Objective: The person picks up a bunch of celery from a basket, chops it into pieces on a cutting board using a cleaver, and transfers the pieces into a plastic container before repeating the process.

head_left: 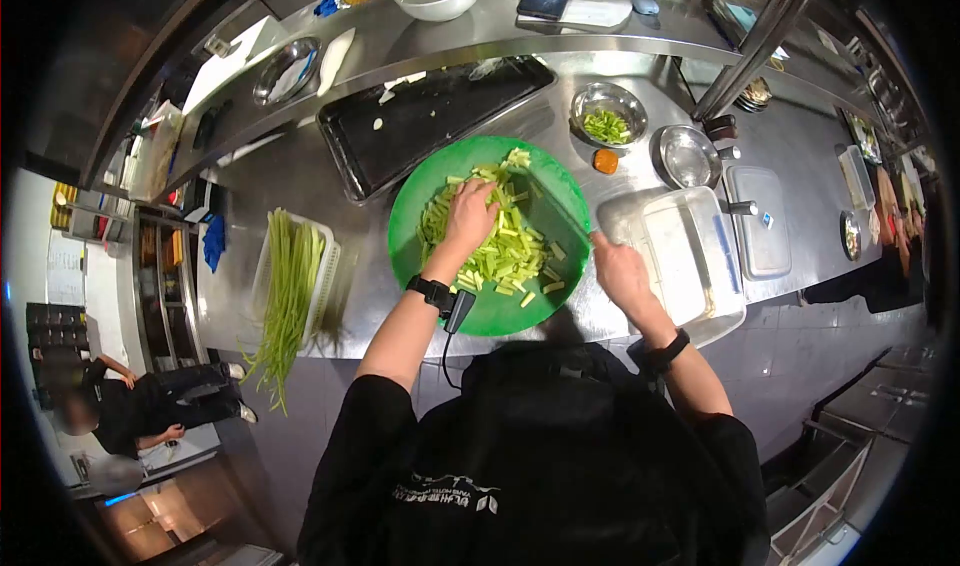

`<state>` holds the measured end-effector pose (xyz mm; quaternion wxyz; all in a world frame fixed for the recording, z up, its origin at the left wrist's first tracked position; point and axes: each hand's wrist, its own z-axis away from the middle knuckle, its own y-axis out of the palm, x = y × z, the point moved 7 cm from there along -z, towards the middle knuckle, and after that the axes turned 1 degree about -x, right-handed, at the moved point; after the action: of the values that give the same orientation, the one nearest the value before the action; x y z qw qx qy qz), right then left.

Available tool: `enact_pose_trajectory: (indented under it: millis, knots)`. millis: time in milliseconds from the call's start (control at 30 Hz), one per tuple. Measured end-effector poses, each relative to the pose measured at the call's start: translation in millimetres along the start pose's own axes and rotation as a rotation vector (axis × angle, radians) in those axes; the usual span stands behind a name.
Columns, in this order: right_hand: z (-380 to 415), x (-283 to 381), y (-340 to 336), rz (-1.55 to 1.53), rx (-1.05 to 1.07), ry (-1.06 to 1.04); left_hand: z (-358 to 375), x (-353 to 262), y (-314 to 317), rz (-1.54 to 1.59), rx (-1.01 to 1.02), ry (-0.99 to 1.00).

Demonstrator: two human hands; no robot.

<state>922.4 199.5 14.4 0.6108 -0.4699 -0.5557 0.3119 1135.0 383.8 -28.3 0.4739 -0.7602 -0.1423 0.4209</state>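
- Steel surface (360,256) in front of me, carrying everything below.
- Green board (495,318) on it, centre; black tray (420,116) just behind, to the left.
- White basket (326,256) left of the board; long green stalks (285,276) lie in it, ends hanging past the surface's near edge.
- Chopped stalks (505,261) heaped and scattered across the board.
- Knife (555,211), blade over the board's right side.
- My hands apart: right hand (622,274) clamped round the knife's handle; left hand (470,218) on the heap, can't tell whether gripping.
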Motion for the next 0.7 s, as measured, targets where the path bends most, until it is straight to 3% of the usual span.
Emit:
enact_pose_trajectory:
  millis: [133,233,333,467,700]
  knots:
    - [17,9,6,-0.086,0.135,-0.010,-8,-13,13,-0.025,0.035,0.093]
    - [29,-10,4,-0.370,0.209,0.150,-13,-14,22,-0.052,0.159,0.036]
    - [37,-34,0,-0.386,0.183,0.234,-22,-18,15,-0.052,0.020,0.014]
    - [35,-56,1,-0.323,0.069,0.223,-40,-32,14,-0.139,0.018,0.062]
    - [35,-46,5,-0.262,0.038,0.252,-79,-33,61,-0.211,0.229,0.099]
